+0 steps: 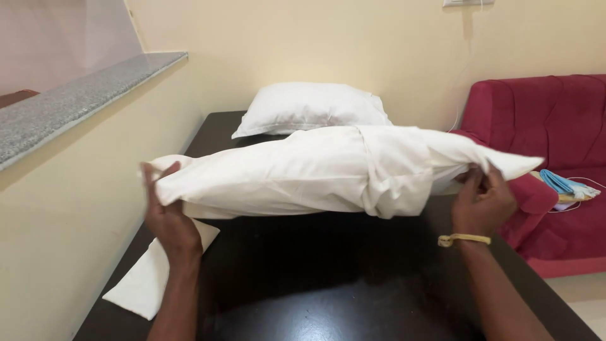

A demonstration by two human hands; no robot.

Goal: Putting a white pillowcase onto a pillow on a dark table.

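I hold a white pillow lengthwise above a dark glossy table. A white pillowcase covers it, bunched in a fold right of the middle. My left hand grips the pillow's left end, thumb on top. My right hand pinches the cloth at the right end; a yellow band circles that wrist. A second white pillow lies at the far end of the table. A folded white cloth lies on the table's left edge under my left forearm.
A cream wall with a grey stone ledge runs along the left. A red sofa stands to the right, with blue cloth and a white cable on its seat.
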